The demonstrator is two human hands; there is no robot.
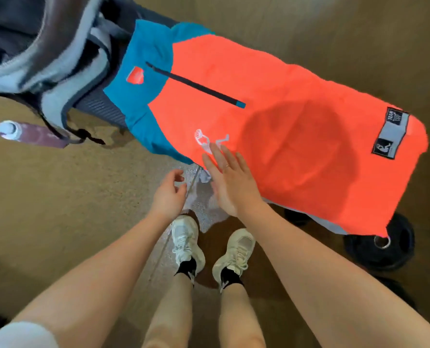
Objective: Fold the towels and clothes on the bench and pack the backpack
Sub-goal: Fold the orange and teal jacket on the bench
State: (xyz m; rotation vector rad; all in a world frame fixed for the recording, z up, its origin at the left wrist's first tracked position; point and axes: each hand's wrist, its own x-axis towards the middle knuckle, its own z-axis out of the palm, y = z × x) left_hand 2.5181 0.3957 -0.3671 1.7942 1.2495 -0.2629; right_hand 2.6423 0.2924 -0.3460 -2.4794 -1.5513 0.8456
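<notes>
Here, an orange and teal jacket (284, 126) lies spread flat across the middle and right of the frame, covering the bench beneath it, of which only a pale strip of edge (334, 228) shows at the jacket's lower right. The teal collar end points to the upper left, a dark chest zip (196, 85) runs slantwise across the front, and a grey and black label (391, 133) sits near the hem at the right. The right hand (230, 180) is open, fingers straight and together, its fingertips over the jacket's near edge beside a small white printed figure (210, 140); whether the palm presses the cloth or hovers just above it cannot be told. The left hand (170, 194) hangs just left of it, over the floor, fingers loosely curled and holding nothing. In the upper left a grey and light blue backpack (58, 59) stands against the collar end of the jacket, its straps trailing down. Below it, at the left edge, a bottle with a white cap (8, 129) lies on the tan floor (45, 197). Two white sneakers (187, 238) stand at the lower centre, and a black weight plate (382, 243) lies on the floor under the jacket's lower right corner.
</notes>
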